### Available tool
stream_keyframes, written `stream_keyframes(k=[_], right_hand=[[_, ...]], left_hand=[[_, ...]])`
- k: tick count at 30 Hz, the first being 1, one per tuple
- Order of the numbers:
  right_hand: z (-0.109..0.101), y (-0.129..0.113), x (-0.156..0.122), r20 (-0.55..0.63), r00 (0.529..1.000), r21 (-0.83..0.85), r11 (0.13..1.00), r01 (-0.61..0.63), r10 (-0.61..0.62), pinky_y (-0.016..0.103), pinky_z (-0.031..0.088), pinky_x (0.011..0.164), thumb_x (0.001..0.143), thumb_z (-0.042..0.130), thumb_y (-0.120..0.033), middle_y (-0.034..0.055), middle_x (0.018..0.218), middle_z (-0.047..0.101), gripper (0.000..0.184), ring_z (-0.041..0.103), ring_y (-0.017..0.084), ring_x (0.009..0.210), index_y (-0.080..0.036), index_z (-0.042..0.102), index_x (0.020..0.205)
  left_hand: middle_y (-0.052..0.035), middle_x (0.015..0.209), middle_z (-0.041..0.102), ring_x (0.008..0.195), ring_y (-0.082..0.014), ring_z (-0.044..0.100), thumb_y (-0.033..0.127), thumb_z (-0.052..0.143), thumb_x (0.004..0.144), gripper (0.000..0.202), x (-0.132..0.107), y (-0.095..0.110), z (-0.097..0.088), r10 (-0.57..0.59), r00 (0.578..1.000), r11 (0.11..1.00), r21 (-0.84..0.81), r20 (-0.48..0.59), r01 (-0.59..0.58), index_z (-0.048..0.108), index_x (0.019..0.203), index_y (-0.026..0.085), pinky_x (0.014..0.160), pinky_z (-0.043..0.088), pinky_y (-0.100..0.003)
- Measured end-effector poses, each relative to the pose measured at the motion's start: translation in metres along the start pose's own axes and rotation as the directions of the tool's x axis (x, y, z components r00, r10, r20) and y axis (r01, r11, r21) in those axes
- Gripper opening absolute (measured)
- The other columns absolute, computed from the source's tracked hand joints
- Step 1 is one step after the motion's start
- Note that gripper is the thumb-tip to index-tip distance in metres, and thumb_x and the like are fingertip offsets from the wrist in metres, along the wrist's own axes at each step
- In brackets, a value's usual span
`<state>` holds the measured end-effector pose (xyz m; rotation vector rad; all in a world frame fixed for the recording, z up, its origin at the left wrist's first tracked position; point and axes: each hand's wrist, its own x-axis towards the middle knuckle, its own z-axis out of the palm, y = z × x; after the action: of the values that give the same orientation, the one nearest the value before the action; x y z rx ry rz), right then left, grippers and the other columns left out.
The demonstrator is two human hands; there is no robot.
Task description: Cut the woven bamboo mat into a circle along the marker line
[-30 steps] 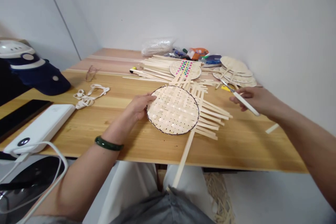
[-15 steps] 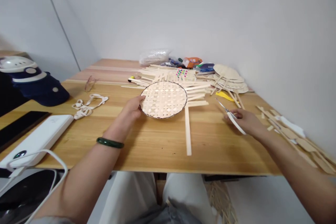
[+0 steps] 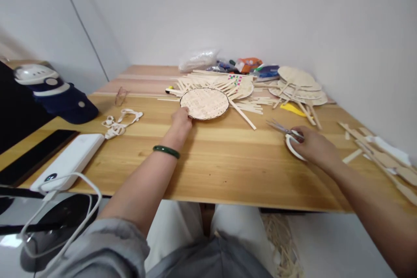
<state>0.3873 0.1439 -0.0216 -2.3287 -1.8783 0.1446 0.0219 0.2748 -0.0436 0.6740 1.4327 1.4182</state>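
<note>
The woven bamboo disc (image 3: 204,103) now sits farther up the worktop (image 3: 228,160), its one set of loose strips (image 3: 246,106) splayed behind it. The left hand (image 3: 181,124) rests on the disc's near rim, fingers (image 3: 185,113) pressed together. The right hand (image 3: 312,147) holds one pair of scissors (image 3: 282,127), fingers curled around the handle.

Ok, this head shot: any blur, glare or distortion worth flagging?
Head view: soft, even light, with a faint shadow beside the left hand and forearm. Head view: no hard glare on the wooden table; wide-angle distortion stretches the frame's edges. Head view: the right hand, its scissors and the woven bamboo disc look fairly sharp.
</note>
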Motion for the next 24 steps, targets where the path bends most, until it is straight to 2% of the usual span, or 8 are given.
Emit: stream_keyframes(k=[6,10,14,16,18,20,22,24], right_hand=[[-0.003,0.003,-0.003,0.037,0.982,-0.195,0.962,0.191,-0.187,0.044,0.047,0.075,0.091,0.049,-0.036,0.0214,0.108,0.069,0.036,0.064,0.036,0.094,-0.015,0.065,0.115],[-0.014,-0.010,-0.016,0.013,0.980,-0.222,0.955,0.198,-0.200,0.051,0.050,0.077,0.096,0.044,-0.039,0.0273,0.112,0.065,0.040,0.061,0.045,0.106,-0.010,0.068,0.110],[-0.010,-0.062,-0.062,-0.257,0.909,0.013,0.940,0.342,-0.328,0.056,0.045,0.101,0.096,0.047,-0.037,0.0230,0.126,0.063,0.044,0.055,0.041,0.122,-0.011,0.062,0.128],[0.002,-0.103,-0.098,-0.265,0.861,0.140,0.867,0.479,-0.433,0.054,0.036,0.114,0.098,0.045,-0.037,0.0223,0.138,0.058,0.049,0.049,0.037,0.133,-0.008,0.057,0.135],[0.021,-0.146,-0.134,-0.199,0.769,0.217,0.738,0.639,-0.608,0.055,0.031,0.119,0.097,0.045,-0.038,0.0225,0.146,0.052,0.056,0.043,0.036,0.140,-0.002,0.054,0.139],[0.042,-0.184,-0.160,-0.136,0.721,0.295,0.667,0.684,-0.679,0.056,0.025,0.123,0.096,0.049,-0.046,0.0198,0.154,0.043,0.066,0.036,0.036,0.145,-0.002,0.049,0.144],[0.060,-0.207,-0.175,-0.139,0.697,0.329,0.631,0.703,-0.704,0.053,0.022,0.124,0.096,0.048,-0.051,0.0190,0.155,0.042,0.070,0.031,0.033,0.148,-0.002,0.046,0.147],[0.073,-0.211,-0.179,-0.154,0.685,0.315,0.621,0.717,-0.713,0.053,0.021,0.125,0.096,0.048,-0.052,0.0191,0.156,0.041,0.071,0.030,0.032,0.149,-0.002,0.046,0.147]], left_hand=[[-0.0090,0.116,0.068,0.097,-0.0208,0.069,0.035,0.061,0.095,0.030,-0.004,-0.002,-0.007,0.070,0.990,0.991,0.124,-0.124,-0.054,0.063,0.118,0.015,0.083,0.059,-0.041],[-0.0137,0.139,0.059,0.124,-0.0274,0.059,0.024,0.067,0.087,0.046,-0.027,0.011,-0.021,0.159,0.976,0.963,0.241,-0.147,-0.121,0.056,0.131,0.015,0.103,0.049,-0.045],[-0.0108,0.159,0.040,0.148,-0.0239,0.033,0.014,0.061,0.083,0.065,-0.056,0.027,-0.026,0.282,0.950,0.925,0.299,-0.135,-0.233,0.043,0.145,0.014,0.119,0.030,-0.032],[-0.0074,0.159,0.042,0.148,-0.0221,0.034,0.015,0.057,0.084,0.061,-0.073,0.032,-0.027,0.330,0.939,0.909,0.301,-0.100,-0.288,0.046,0.144,0.016,0.120,0.027,-0.031],[-0.0063,0.155,0.049,0.145,-0.0205,0.039,0.016,0.056,0.085,0.054,-0.092,0.033,-0.030,0.404,0.913,0.881,0.291,-0.057,-0.372,0.053,0.139,0.017,0.120,0.028,-0.030],[-0.0047,0.151,0.053,0.144,-0.0188,0.040,0.017,0.056,0.085,0.045,-0.111,0.031,-0.038,0.498,0.867,0.836,0.275,-0.016,-0.475,0.062,0.130,0.019,0.120,0.029,-0.029],[-0.0010,0.148,0.056,0.144,-0.0185,0.041,0.018,0.058,0.085,0.035,-0.127,0.027,-0.050,0.591,0.806,0.769,0.277,0.037,-0.576,0.070,0.118,0.024,0.120,0.030,-0.029],[0.0003,0.143,0.060,0.140,-0.0204,0.046,0.020,0.060,0.086,0.029,-0.140,0.022,-0.062,0.658,0.747,0.693,0.311,0.096,-0.650,0.074,0.110,0.028,0.118,0.033,-0.032]])
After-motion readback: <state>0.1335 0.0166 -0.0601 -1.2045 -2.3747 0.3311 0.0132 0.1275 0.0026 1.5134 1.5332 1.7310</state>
